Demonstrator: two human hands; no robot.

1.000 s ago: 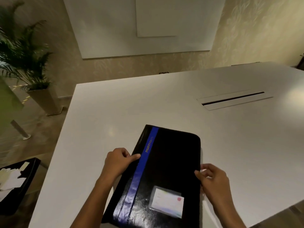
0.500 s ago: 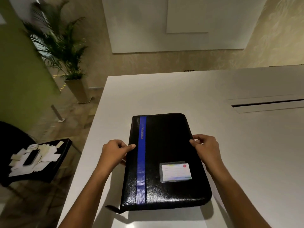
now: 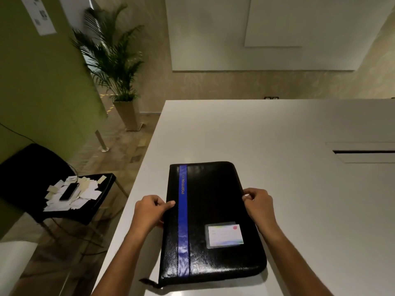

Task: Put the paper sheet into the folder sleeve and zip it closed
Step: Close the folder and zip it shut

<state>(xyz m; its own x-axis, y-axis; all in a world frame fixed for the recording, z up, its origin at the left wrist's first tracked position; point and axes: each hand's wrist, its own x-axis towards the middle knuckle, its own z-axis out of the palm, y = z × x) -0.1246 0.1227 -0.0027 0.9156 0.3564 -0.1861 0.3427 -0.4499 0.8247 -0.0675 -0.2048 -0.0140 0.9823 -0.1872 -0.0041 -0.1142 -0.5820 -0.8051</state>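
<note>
A black zip folder point(image 3: 213, 210) with a blue stripe and a card window lies flat and shut on the white table point(image 3: 299, 129), near its left edge. A zip pull tab point(image 3: 147, 282) sticks out at the folder's near left corner. My left hand point(image 3: 149, 212) pinches the folder's left edge, thumb on top. My right hand point(image 3: 259, 205) holds the right edge, fingers curled at the rim. No paper sheet shows on the table.
A cable slot point(image 3: 363, 152) is cut in the table at the right. Left of the table stands a black chair point(image 3: 89, 210) bearing several paper slips and a phone point(image 3: 69, 191). A potted palm point(image 3: 115, 67) stands on the floor beyond.
The folder has been turned from a slant to lie square in front of me. Both hands stayed on its side edges, and my view swung left.
</note>
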